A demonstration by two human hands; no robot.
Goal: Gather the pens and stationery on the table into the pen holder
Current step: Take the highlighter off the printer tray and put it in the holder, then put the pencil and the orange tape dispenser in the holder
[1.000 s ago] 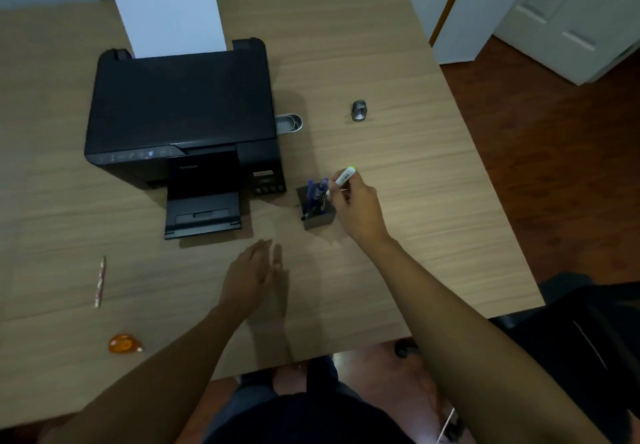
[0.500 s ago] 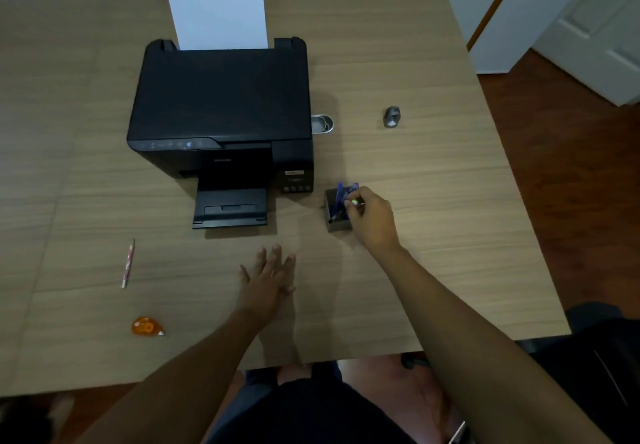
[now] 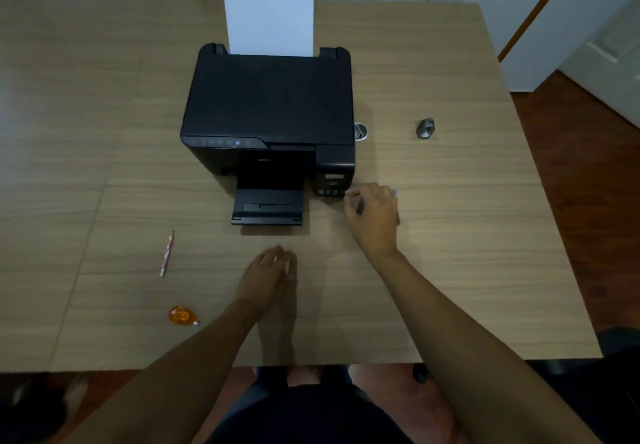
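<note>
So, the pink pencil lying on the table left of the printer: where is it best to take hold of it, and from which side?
Probably pinch the pink pencil at mid-shaft, coming from above with the left hand, the nearer one. It lies flat on the table, nearly lengthwise away from the person, with bare wood on both sides for fingertips.

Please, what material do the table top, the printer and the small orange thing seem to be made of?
Table top: probably wood-look laminate, matte, with printed grain and panel seams.
Printer: black plastic, mostly matte, glossier front strip.
Orange tape dispenser: translucent plastic, seemingly; inner wheels show through.
</note>
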